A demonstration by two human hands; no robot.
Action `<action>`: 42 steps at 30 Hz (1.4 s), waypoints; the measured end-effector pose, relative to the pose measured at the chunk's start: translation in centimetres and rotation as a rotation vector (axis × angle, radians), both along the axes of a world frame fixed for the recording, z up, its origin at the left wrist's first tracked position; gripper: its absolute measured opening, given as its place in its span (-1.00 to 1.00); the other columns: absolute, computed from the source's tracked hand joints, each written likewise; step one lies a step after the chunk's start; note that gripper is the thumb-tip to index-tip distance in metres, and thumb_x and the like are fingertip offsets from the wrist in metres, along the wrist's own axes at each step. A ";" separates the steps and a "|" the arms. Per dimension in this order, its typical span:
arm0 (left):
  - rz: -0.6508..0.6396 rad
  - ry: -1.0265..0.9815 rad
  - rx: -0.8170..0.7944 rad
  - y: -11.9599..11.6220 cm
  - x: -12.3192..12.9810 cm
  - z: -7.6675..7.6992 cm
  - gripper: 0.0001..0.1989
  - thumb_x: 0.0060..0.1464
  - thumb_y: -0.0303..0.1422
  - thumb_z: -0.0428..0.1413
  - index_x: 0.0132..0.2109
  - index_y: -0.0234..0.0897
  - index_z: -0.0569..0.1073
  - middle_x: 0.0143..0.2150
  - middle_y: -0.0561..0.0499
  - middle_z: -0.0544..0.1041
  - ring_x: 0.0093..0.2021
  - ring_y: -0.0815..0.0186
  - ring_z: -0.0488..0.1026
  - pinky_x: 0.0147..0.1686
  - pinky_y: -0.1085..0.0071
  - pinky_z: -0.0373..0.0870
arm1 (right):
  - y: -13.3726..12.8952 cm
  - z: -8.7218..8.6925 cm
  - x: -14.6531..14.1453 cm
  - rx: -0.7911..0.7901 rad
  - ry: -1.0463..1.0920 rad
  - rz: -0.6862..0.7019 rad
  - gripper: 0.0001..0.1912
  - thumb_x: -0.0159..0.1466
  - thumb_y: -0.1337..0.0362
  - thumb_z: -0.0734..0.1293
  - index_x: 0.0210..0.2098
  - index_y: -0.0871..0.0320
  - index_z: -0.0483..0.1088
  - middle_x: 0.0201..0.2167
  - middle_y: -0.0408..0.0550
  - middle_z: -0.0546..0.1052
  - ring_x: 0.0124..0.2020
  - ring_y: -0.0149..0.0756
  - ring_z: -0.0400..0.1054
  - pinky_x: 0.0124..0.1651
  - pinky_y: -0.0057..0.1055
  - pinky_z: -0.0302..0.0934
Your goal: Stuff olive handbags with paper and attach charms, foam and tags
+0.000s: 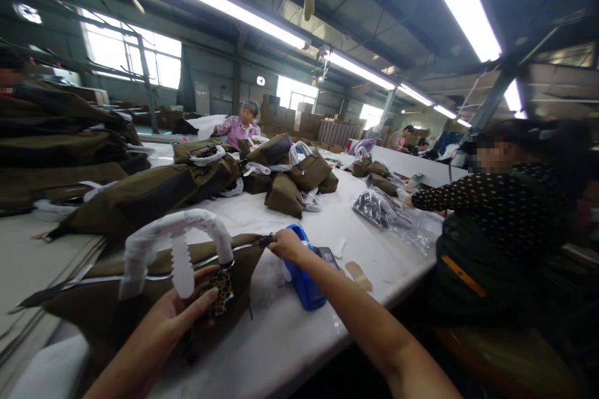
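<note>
An olive-green handbag [234,299] lies in front of me, its handle [178,224] wrapped in white material and its zipper running along the top. My left hand [187,308] is closed around a leopard-print tag [222,292] near the handle's base, and a notched white plastic strip [181,265] stands up beside the fingers. At the bag's far right corner, my right hand [286,245] pinches the dark zipper end [266,239]. Just beyond that wrist is a blue plastic bin [304,290], partly covered by the forearm.
More olive bags pile up at the left [126,199] and across the middle [285,177] of the white table [322,336]. A clear plastic bag [397,218] lies near a seated co-worker [496,218] on the right. Another person [238,128] sits at the far side.
</note>
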State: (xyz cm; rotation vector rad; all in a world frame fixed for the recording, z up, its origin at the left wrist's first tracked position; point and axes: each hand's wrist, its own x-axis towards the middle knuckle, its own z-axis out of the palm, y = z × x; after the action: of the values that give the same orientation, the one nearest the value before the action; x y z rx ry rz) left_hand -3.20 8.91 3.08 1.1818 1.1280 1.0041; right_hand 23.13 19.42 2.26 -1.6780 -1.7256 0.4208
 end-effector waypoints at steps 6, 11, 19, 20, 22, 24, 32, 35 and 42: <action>-0.008 -0.034 -0.026 -0.2 0.2 0.8 -0.10 -0.09 0.08 0.41 0.31 -0.27 0.39 0.20 -0.21 0.58 0.12 -0.04 0.57 -0.27 0.39 0.65 | -1.5 4.1 3.9 0.258 0.334 -0.183 -0.61 0.45 0.09 0.16 -0.17 0.20 0.51 -0.19 0.05 0.64 -0.18 -0.22 0.54 -0.08 -0.35 0.36; 0.046 -0.124 -0.044 -0.4 1.1 1.4 -0.01 -0.10 0.09 0.41 0.38 -0.21 0.29 0.23 -0.20 0.54 0.03 -0.02 0.61 -0.23 0.31 0.69 | -10.1 2.4 2.7 0.316 0.839 -0.208 -0.48 0.36 -0.15 0.29 0.02 0.17 0.36 -0.10 0.10 0.63 -0.19 -0.15 0.60 -0.16 -0.28 0.49; 0.090 -0.156 -0.050 -1.0 1.5 0.8 -0.16 0.04 0.08 0.31 0.40 -0.04 0.29 0.21 -0.10 0.57 0.08 0.02 0.60 -0.06 0.26 0.65 | -21.9 -5.8 -3.6 -0.029 1.256 -0.226 -0.40 0.11 -0.16 0.57 -0.13 0.13 0.41 -0.38 -0.04 0.60 -0.49 -0.22 0.51 -0.53 -0.39 0.38; 0.085 -0.154 -0.049 -1.1 1.5 0.7 -0.20 0.09 0.10 0.27 0.39 -0.03 0.31 0.23 -0.09 0.56 0.12 0.01 0.58 -0.03 0.24 0.63 | -22.4 -6.5 -4.3 -0.052 1.248 -0.218 -0.39 0.12 -0.18 0.56 -0.13 0.14 0.41 -0.38 -0.03 0.61 -0.50 -0.20 0.52 -0.52 -0.37 0.39; 0.059 -0.160 -0.030 -1.4 1.5 0.6 -0.26 0.16 0.15 0.17 0.37 -0.06 0.34 0.24 -0.11 0.56 0.19 -0.03 0.53 0.03 0.19 0.60 | -22.9 -7.6 -5.6 -0.072 1.222 -0.204 -0.39 0.14 -0.21 0.54 -0.12 0.16 0.42 -0.38 0.00 0.62 -0.48 -0.16 0.54 -0.44 -0.31 0.43; 0.029 -0.102 0.002 -1.6 1.4 0.5 -0.25 0.13 0.17 0.18 0.32 -0.16 0.39 0.21 -0.16 0.58 0.21 -0.09 0.51 0.08 0.13 0.57 | -23.3 -8.1 -6.5 -0.086 1.195 -0.165 -0.41 0.17 -0.21 0.51 -0.13 0.17 0.44 -0.41 0.00 0.63 -0.43 -0.13 0.56 -0.34 -0.26 0.46; 0.094 0.231 0.103 -1.9 1.3 0.5 -0.30 -0.01 0.09 0.34 0.14 -0.30 0.52 0.09 -0.23 0.64 0.13 -0.14 0.56 0.25 0.00 0.43 | -21.3 -2.6 -5.7 -0.154 1.166 0.258 -0.41 0.26 -0.02 0.51 0.19 0.07 0.43 0.09 0.02 0.57 0.13 -0.07 0.46 0.25 -0.14 0.31; 0.051 0.041 -0.040 -2.3 1.5 1.2 -0.27 0.07 0.05 0.31 0.26 -0.28 0.45 0.10 -0.23 0.64 0.06 -0.08 0.61 0.08 0.11 0.57 | -19.4 -1.0 -5.0 -0.142 1.122 0.198 -0.48 0.23 -0.02 0.54 0.07 0.13 0.52 -0.04 0.02 0.63 -0.01 -0.11 0.54 0.08 -0.24 0.40; 0.018 -0.143 -0.078 -2.1 2.1 1.8 -0.15 0.10 0.22 0.18 0.38 -0.15 0.32 0.04 -0.12 0.64 -0.04 0.07 0.59 -0.21 0.33 0.55 | -19.9 -3.6 -1.7 -0.216 1.318 0.094 -0.58 0.07 0.05 0.64 -0.22 0.21 0.60 -0.33 -0.02 0.65 -0.40 -0.35 0.49 -0.31 -0.49 0.35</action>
State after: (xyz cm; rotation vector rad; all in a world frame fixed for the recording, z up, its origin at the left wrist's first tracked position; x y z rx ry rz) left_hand -1.12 6.79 4.90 1.0225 1.0571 1.0326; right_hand 21.47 -0.49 -1.29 -0.9556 -0.7484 1.3954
